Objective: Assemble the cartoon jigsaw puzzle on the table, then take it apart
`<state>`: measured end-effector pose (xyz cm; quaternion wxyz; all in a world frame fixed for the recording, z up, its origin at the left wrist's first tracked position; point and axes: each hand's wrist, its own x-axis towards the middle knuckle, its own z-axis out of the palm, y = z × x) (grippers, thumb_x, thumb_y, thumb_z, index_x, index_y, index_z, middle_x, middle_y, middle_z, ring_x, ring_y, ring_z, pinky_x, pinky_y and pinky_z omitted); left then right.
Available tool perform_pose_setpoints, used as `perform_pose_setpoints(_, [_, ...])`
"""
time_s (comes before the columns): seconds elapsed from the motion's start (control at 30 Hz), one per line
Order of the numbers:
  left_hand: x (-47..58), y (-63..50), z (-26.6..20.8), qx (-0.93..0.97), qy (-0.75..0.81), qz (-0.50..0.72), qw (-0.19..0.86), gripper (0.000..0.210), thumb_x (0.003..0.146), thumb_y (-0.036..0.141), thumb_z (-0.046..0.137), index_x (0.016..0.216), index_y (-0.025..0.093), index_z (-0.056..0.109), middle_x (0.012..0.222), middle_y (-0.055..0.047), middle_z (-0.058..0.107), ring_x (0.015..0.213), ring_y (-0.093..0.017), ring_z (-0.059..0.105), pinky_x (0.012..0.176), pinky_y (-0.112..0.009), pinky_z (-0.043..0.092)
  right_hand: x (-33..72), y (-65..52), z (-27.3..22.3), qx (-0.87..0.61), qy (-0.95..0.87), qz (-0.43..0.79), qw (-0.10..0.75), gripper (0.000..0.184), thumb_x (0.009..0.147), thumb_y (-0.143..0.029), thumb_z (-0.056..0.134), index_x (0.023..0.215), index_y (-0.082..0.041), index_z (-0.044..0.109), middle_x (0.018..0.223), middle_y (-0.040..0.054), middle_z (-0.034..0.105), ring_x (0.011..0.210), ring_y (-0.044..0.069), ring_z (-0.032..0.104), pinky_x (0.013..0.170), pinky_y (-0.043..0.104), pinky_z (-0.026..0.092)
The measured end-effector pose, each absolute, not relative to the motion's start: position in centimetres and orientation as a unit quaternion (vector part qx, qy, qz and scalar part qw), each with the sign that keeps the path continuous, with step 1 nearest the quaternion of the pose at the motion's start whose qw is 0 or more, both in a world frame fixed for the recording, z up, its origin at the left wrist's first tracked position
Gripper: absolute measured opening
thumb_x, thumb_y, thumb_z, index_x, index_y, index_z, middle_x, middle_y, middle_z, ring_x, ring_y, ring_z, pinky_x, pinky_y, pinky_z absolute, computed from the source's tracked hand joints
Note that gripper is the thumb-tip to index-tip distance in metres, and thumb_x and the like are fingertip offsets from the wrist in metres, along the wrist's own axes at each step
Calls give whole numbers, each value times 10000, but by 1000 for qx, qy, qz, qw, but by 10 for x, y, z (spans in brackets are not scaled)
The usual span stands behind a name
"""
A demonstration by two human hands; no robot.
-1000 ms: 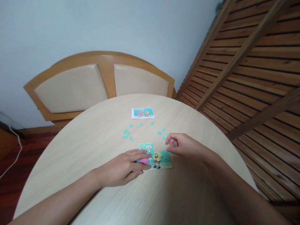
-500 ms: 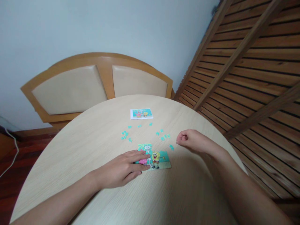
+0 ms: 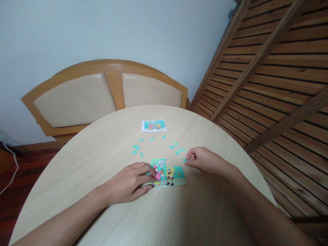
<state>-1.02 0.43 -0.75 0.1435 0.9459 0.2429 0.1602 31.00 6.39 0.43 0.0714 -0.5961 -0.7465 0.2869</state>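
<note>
A partly joined jigsaw puzzle [image 3: 169,172] with cartoon figures lies flat on the table. Over its left edge rests my left hand [image 3: 130,181], open, fingers slightly bent and apart, covering the puzzle's left side. To the upper right of the puzzle, my right hand [image 3: 201,158] is closed in a pinch at a small turquoise puzzle piece [image 3: 185,160]; part of that piece is hidden by the fingertips. Just beyond lie loose turquoise pieces [image 3: 177,152], and another loose group [image 3: 135,149] is scattered above my left hand.
A picture card [image 3: 154,125] showing the same cartoon figures lies farther back on the round wooden table [image 3: 107,136]. Behind the table stands a bench with padded backrest [image 3: 77,99]. A slatted wooden panel [image 3: 269,78] leans along the right side.
My right hand has moved left and slightly down, reaching the loose piece beside the puzzle. My left hand has drawn back leftward, uncovering more of the pink figure.
</note>
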Motion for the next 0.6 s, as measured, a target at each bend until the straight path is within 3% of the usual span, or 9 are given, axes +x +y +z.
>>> perform_pose_setpoints(0.27, [-29, 17, -2, 931, 278, 188, 146, 177, 966, 241, 519, 1083, 220, 651, 1098, -60, 670, 1025, -205, 629, 923, -374, 531, 307, 61, 9, -566, -773, 284, 50, 126, 730, -275, 630, 783, -173, 683, 715, 17, 664, 646, 159, 571, 563, 254, 383])
perform_pose_setpoints(0.6, [-38, 24, -1, 923, 305, 173, 156, 246, 907, 338, 637, 1125, 226, 608, 1144, -73, 645, 1053, -244, 610, 940, -412, 518, 308, 57, 13, -543, -806, 235, 31, 117, 806, -287, 584, 789, -186, 641, 775, 32, 654, 688, 173, 563, 621, 267, 392])
